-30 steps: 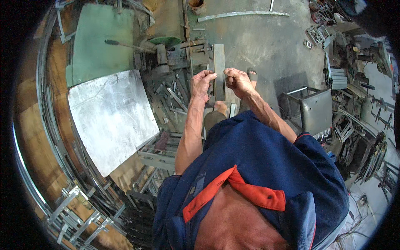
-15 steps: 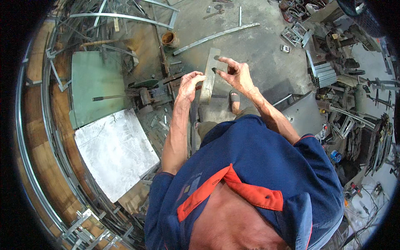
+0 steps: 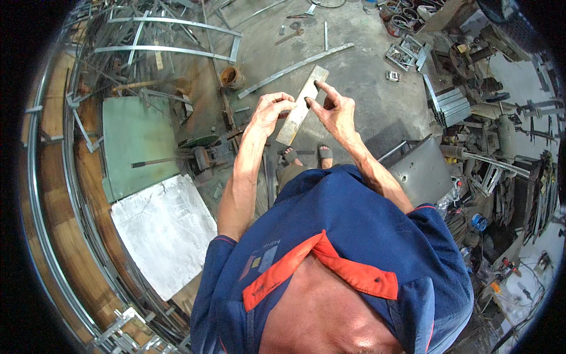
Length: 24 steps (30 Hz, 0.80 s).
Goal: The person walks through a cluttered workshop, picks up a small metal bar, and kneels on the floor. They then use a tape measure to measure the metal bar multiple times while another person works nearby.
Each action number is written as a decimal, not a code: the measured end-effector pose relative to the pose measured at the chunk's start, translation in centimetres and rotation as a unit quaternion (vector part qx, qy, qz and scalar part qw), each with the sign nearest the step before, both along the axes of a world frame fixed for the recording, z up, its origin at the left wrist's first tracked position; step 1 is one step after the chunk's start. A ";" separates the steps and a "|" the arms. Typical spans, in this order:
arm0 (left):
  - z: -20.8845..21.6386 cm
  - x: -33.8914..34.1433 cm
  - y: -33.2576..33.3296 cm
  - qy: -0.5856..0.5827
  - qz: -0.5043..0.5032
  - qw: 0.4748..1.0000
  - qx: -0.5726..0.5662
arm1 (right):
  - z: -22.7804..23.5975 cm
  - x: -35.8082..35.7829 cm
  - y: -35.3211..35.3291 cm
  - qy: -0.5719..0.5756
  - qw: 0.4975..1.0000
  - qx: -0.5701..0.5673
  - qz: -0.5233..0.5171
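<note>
In front of my body a flat, pale metal bar is held at a slant, its top end leaning right. My left hand pinches the bar's left edge between thumb and fingers. On the opposite side is my right hand, thumb and forefinger spread apart, their darkened tips touching the bar near its upper half. The other right fingers are curled and partly hidden. Below the bar, my sandalled feet show on the concrete floor.
A white sheet and a green panel lie to the left. Beyond my hands are a long metal strip and a rusty can. Stacked square tubes and a grey panel stand at right. Metal frames fill the far left.
The bar has tilted further, its top swinging right and its lower end left. Both hands stay at it. My view has shifted, and both feet now show below the bar.
</note>
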<state>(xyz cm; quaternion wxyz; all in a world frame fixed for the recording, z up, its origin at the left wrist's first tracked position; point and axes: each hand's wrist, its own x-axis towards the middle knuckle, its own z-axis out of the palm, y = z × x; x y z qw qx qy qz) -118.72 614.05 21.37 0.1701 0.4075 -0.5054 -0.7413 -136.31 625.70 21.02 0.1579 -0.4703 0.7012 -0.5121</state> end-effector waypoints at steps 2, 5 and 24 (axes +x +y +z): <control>0.3 -0.4 -0.2 0.007 -0.006 1.000 -0.014 | 0.0 -0.2 0.0 0.006 1.000 -0.019 -0.013; 0.6 -0.8 -0.8 0.009 -0.024 1.000 -0.015 | 0.1 -0.3 0.0 0.012 0.999 -0.028 -0.025; 0.5 1.2 -2.3 0.015 -0.070 0.997 -0.018 | 0.4 1.7 -0.5 0.031 0.999 -0.016 -0.037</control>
